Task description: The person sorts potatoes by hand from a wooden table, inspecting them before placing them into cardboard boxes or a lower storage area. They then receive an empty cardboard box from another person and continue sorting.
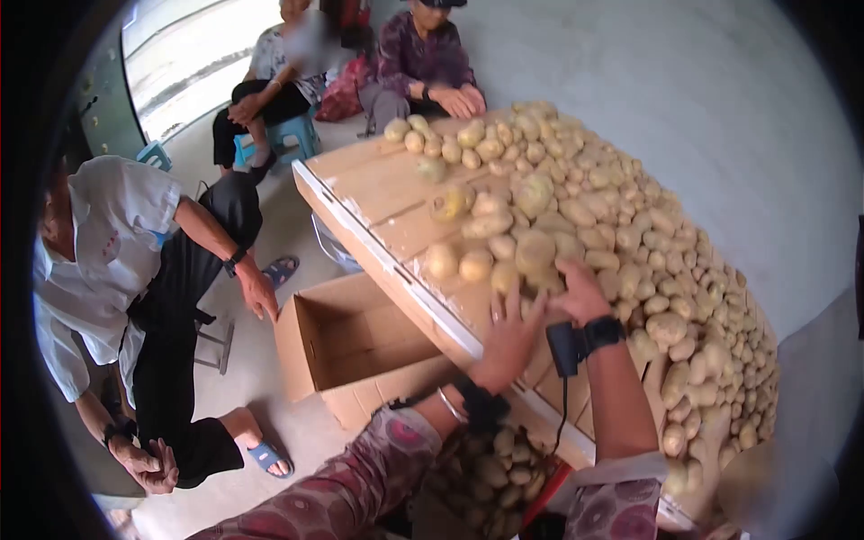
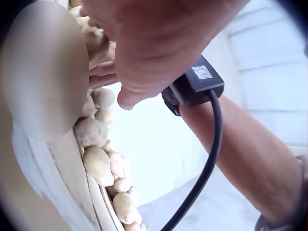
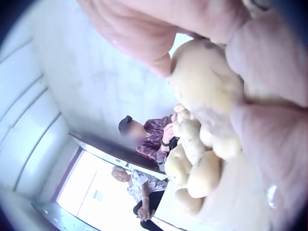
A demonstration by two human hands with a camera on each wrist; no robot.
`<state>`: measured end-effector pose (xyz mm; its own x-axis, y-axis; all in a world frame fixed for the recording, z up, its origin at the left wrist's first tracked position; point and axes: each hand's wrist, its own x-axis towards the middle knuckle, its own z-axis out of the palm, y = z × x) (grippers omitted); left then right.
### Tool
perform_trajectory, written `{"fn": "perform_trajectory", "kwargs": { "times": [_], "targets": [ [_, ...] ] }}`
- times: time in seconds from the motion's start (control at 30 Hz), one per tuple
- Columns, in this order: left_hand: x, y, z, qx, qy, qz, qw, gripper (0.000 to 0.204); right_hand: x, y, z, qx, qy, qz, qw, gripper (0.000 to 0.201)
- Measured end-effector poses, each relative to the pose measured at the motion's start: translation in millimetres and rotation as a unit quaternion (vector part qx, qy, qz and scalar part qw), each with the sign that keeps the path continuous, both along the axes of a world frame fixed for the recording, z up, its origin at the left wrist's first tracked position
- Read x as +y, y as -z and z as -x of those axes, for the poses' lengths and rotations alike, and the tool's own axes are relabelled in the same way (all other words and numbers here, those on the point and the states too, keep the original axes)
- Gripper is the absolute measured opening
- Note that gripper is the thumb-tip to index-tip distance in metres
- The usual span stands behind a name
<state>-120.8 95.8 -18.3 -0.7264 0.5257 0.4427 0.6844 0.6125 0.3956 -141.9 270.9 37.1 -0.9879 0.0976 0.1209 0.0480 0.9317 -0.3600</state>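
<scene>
My left hand [image 1: 507, 349], with a ring on one finger, reaches over the near part of a slanted wooden board [image 1: 409, 229], its fingers extended against the potatoes. Beside it my right hand [image 1: 580, 295] grips a potato [image 3: 204, 72] between thumb and fingers; in the right wrist view the left fingertips press at that same potato. Several loose potatoes [image 1: 475, 265] lie just past the fingers. To the right a large heap of potatoes [image 1: 630, 229] covers the board. In the left wrist view the right hand blocks much of the scene.
An open cardboard box [image 1: 360, 396] stands on the floor left of the board. More potatoes [image 1: 490, 477] lie below the board's near edge. A seated person [image 1: 112, 225] extends a hand toward the box; two others sit at the far side. A cable hangs from my right wrist.
</scene>
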Motion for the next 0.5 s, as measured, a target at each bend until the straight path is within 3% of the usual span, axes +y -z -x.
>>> {"fn": "perform_trajectory", "kwargs": {
  "times": [0.03, 0.07, 0.1, 0.13, 0.17, 0.27, 0.33, 0.4, 0.5],
  "targets": [
    [-6, 3, 11, 0.049, -0.003, -0.030, 0.998, 0.063, 14, 11, 1, 0.053, -0.048, 0.148, 0.986, 0.061],
    [-15, -8, 15, 0.049, -0.037, -0.008, 0.998, 0.065, 10, -18, -21, 0.079, 0.006, 0.262, 0.962, 0.055],
    [-19, -12, 19, -0.005, -0.016, -0.040, 0.999, 0.066, 6, -47, -44, 0.119, 0.055, 0.374, 0.918, 0.049],
    [-21, -8, 24, -0.047, 0.006, -0.024, 0.999, 0.065, 2, -62, -67, 0.147, 0.178, 0.659, 0.716, 0.043],
    [-20, -6, 23, -0.059, 0.012, -0.045, 0.997, 0.063, 13, -58, -94, 0.151, 0.201, 0.652, 0.716, 0.043],
    [-19, -14, 18, -0.004, 0.073, -0.090, 0.993, 0.059, 49, -48, -183, 0.089, 0.306, 0.485, 0.814, 0.040],
    [-17, -10, 10, -0.017, 0.128, -0.075, 0.989, 0.051, 47, -32, -236, -0.025, 0.367, 0.394, 0.843, 0.048],
    [-14, -13, -4, -0.007, 0.128, -0.041, 0.991, 0.045, 50, -3, -270, -0.028, 0.410, 0.253, 0.876, 0.059],
    [-11, -20, -12, 0.031, 0.207, -0.102, 0.973, 0.049, 56, -1, -281, 0.000, 0.414, 0.269, 0.870, 0.065]
  ]
}}
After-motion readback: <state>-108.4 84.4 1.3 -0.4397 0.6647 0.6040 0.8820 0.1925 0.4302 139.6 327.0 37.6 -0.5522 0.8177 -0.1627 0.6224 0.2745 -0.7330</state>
